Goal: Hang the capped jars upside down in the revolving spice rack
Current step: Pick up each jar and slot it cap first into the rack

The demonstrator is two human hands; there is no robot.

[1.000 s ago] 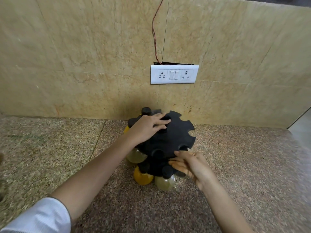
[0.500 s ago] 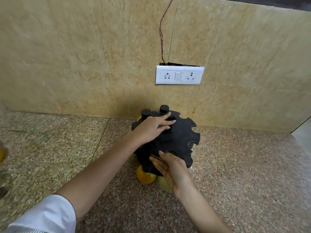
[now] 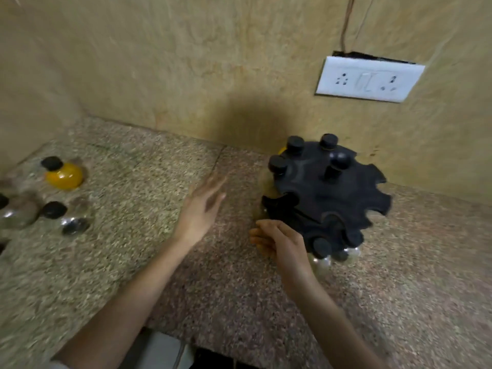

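Since plenty of slots gape empty, I'd log this as partway done. I see the revolving spice rack point(image 3: 327, 198) just beyond the right hand's point(image 3: 279, 243) fingertips and well to the right of the left fingers.

Top tier: I count three black caps point(image 3: 295, 145) poking up through slots on the side away from the right fingers, with the jars under them mostly hidden. The slots round the far right rim are open.

Lower tier: at least one cap point(image 3: 320, 246) sits just right of the right knuckles, with clear jar bodies point(image 3: 320, 263) hanging under it.

Right fingers are loosely curled with nothing visibly in them. Touching the rack or not, I can't tell. The left hand point(image 3: 199, 209) hovers over the granite counter point(image 3: 213, 302), fingers straight and spread, empty.

Left to do: loose capped jars lie well left of the left fingers. There's a yellow-filled jar point(image 3: 64, 175) and several clear ones point(image 3: 18, 211), blurred, count unsure. My guess is the next grab comes from that pile, since the left hand is nearest.

A white socket plate point(image 3: 368, 79) is on the wall above the rack.
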